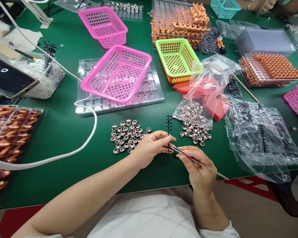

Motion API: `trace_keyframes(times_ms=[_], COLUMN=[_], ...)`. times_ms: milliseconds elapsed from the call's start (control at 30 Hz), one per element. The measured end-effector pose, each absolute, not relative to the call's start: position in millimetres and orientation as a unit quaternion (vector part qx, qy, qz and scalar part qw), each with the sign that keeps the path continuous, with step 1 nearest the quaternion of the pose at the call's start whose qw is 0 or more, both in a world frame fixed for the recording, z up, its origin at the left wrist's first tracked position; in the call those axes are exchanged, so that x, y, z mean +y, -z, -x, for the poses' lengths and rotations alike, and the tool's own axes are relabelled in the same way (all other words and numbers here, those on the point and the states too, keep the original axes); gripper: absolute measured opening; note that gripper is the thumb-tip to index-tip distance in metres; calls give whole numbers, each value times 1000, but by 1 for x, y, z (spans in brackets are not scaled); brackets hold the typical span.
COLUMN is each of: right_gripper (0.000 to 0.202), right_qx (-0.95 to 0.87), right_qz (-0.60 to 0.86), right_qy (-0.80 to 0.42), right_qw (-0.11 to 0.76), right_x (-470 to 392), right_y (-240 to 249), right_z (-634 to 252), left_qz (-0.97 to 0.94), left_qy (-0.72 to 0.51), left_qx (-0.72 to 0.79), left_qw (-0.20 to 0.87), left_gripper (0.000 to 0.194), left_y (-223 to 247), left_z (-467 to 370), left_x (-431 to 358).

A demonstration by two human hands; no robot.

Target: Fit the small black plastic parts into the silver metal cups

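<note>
Between the thumb and fingers of my left hand [151, 147] is a thin black plastic sprue [169, 124] with small side pieces, standing roughly upright. My right hand [198, 165] is closed round a pair of metal tweezers [203, 164]. Their tips meet the sprue close to my left fingertips; whether they grip a piece there I cannot tell. Left of my hands lies a spread of small silver metal cups [125, 136]. Beyond my right hand, more silver cups [196, 130] spill from a clear plastic bag [208, 96].
Pink baskets [116, 96] [101, 29] stand at the back left, one on a clear tray [156, 89]. A green basket [180, 74] is behind the bag. Bags of black parts [263, 132] lie right. A white cable [95, 129] crosses the left side, near trayed orange-brown pieces [20, 132].
</note>
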State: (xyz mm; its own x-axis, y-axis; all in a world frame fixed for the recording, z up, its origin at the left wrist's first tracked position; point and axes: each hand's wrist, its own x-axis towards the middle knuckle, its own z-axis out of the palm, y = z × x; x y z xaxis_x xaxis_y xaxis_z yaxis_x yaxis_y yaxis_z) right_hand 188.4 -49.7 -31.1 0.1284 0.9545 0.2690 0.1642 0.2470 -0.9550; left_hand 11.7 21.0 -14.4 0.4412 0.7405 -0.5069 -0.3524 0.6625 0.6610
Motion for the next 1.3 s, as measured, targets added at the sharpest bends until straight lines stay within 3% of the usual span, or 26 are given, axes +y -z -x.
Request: trace_keyframes(times_ms=[600, 1300], right_gripper=[18, 19], right_qx=[-475, -552], right_qz=[491, 495], right_qy=[-445, -375], right_qw=[579, 556], right_x=[-48, -48], right_y=[27, 28], right_z=[-184, -182], left_qz=[-349, -376], left_qy=[-297, -277], left_qx=[453, 470], left_qw=[764, 749], left_gripper=[29, 30], left_y=[10, 11], left_z=[-8, -9], left_x=[26, 24])
